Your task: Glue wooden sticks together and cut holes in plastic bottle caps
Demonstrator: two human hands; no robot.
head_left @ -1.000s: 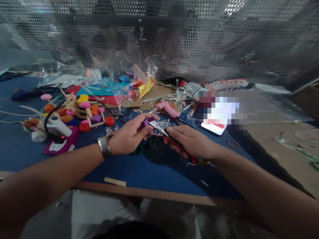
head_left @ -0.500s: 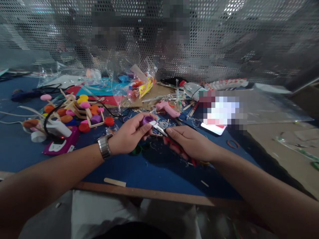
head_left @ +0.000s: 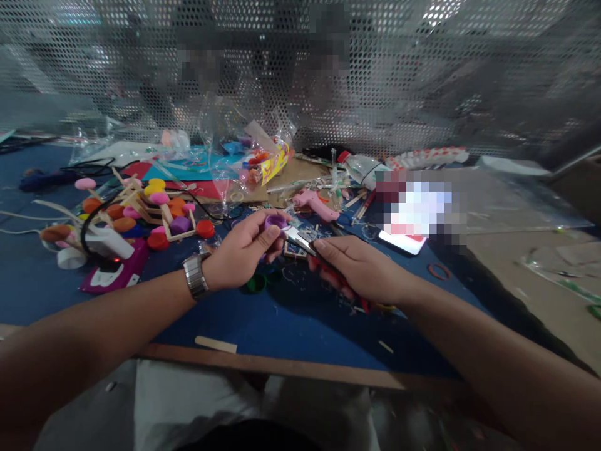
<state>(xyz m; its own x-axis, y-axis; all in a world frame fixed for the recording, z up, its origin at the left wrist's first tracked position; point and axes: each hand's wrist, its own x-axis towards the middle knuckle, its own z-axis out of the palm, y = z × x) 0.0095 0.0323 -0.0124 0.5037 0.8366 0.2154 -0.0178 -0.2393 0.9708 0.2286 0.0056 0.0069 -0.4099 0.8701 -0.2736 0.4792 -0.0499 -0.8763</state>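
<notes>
Between the thumb and fingers of my left hand [head_left: 246,245] is a purple bottle cap [head_left: 276,222], its hollow side partly visible. My right hand [head_left: 354,263] is wrapped around a pair of scissors whose handles show red and black below the fingers. The silver scissor blades [head_left: 299,238] look closed together and point left, with the tip at the cap's rim. Whether the tip touches or only meets the rim from my view, I cannot tell. Below my left hand, green bottle caps [head_left: 256,283] lie on the blue table.
A stick model with colourful discs [head_left: 159,210] stands left, beside a purple power strip [head_left: 115,266] with cables. Beyond my hands lie a pink glue gun [head_left: 315,203] and a plastic bottle [head_left: 364,169]. A lit phone [head_left: 401,241] is at right; a wooden stick [head_left: 216,344] lies near the front edge.
My left hand and the purple cap have shifted slightly left, and the scissor tip now sits nearer the cap's right rim than inside it. My right hand stays almost in place.
</notes>
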